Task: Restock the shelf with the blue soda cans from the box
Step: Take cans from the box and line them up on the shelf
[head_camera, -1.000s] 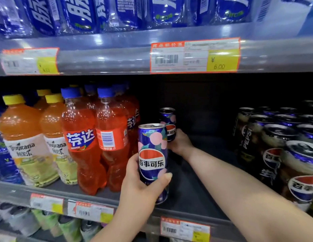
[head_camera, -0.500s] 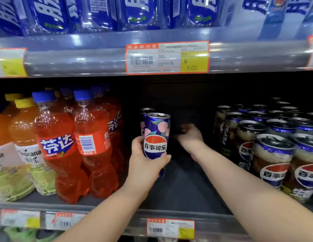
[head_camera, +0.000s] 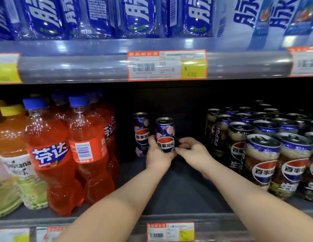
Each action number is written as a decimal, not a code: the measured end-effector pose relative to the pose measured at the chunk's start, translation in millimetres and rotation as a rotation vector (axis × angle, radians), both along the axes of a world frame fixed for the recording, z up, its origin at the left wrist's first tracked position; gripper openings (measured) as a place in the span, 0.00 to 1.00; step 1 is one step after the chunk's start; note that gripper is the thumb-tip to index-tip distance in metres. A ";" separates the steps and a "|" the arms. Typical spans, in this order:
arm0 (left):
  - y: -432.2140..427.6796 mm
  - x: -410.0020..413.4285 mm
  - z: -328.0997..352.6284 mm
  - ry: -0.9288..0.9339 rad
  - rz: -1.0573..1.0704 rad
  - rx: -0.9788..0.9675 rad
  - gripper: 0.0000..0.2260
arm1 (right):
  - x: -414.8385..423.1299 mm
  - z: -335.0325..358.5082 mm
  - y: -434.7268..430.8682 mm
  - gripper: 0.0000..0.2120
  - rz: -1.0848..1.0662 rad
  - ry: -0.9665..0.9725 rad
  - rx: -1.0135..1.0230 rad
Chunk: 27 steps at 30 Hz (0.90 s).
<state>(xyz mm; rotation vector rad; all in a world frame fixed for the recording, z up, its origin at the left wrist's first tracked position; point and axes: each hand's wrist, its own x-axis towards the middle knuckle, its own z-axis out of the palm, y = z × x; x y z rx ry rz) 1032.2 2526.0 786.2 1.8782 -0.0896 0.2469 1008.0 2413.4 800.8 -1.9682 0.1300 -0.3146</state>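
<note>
Two slim blue soda cans with pink blossoms and a red-white-blue logo are deep in the dark gap of the middle shelf point(head_camera: 183, 193). One blue can point(head_camera: 141, 131) stands alone at the back left. My left hand point(head_camera: 158, 154) is wrapped around the second blue can point(head_camera: 165, 135), upright just right of the first. My right hand point(head_camera: 192, 151) hovers right beside that can with fingers spread, holding nothing. The box is out of view.
Orange soda bottles point(head_camera: 68, 154) and yellow-capped juice bottles point(head_camera: 10, 163) crowd the left side of the gap. Several brown-and-blue cola cans point(head_camera: 262, 154) fill the right. The upper shelf rail point(head_camera: 166, 65) with its price tag hangs above; blue bottles point(head_camera: 134, 16) stand on it.
My left hand has carried its can deeper into the shelf, next to the can at the back. My right hand, free of that back can, has moved toward the left hand's can.
</note>
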 end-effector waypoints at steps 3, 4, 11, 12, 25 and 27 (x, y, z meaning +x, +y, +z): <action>1.7 0.1 0.9 -0.002 -0.009 0.077 0.30 | 2.3 0.0 11.6 0.27 0.040 0.048 -0.025; 3.1 -0.1 3.0 0.005 -0.006 0.103 0.29 | 4.0 0.3 15.4 0.28 0.049 0.059 -0.035; 35.7 -3.3 -4.5 0.079 0.040 0.199 0.31 | 27.7 -1.0 25.1 0.31 0.001 0.080 -0.179; 40.5 -4.9 -6.3 0.079 0.049 0.183 0.29 | 31.6 -1.0 25.9 0.30 0.018 0.063 -0.157; 58.6 -12.0 -26.3 0.081 0.080 0.222 0.27 | 68.8 -14.0 26.6 0.27 0.056 0.043 -0.107; 59.5 -11.6 -26.5 0.087 0.078 0.189 0.28 | 72.1 -14.5 30.4 0.29 0.062 0.043 -0.098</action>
